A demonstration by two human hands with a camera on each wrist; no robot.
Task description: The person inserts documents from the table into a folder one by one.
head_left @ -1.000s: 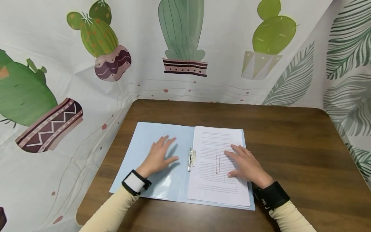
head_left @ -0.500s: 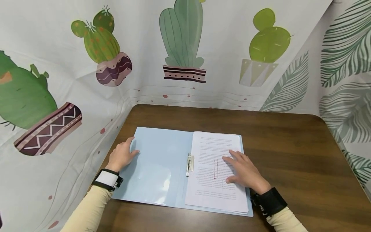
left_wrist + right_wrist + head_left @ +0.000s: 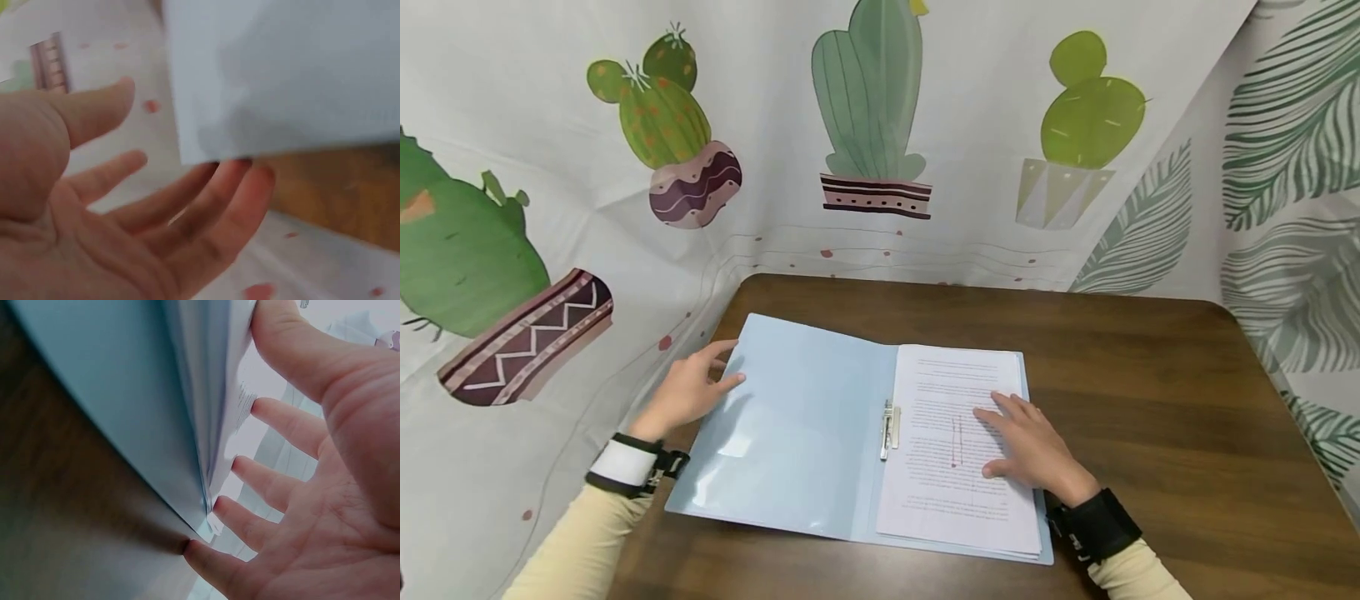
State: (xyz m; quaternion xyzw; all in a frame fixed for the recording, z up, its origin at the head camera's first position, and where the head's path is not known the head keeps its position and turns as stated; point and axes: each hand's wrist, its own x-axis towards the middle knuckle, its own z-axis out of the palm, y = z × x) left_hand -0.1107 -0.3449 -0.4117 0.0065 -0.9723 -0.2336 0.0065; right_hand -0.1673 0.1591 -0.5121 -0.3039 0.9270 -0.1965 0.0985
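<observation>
A light blue folder (image 3: 790, 425) lies open on the wooden table, its left cover lifted slightly at the outer edge. My left hand (image 3: 687, 392) is at that edge; in the left wrist view several fingertips (image 3: 240, 181) reach beneath the cover (image 3: 281, 81), while the thumb stands apart from it. Printed paper sheets (image 3: 940, 492) fill the folder's right side, beside a metal clip (image 3: 890, 429) at the spine. My right hand (image 3: 1033, 446) rests on the sheets with its fingers spread. In the right wrist view its fingertips touch the page stack (image 3: 215, 394) near its edge.
The brown table (image 3: 1135, 400) extends to the right of the folder and behind it. A white cloth with cactus prints (image 3: 880, 100) hangs at the back and left, and leaf prints (image 3: 1292, 125) cover the right side.
My left hand has moved left from above the cover to its outer edge, and the cover has risen slightly there. The right hand stays on the sheets.
</observation>
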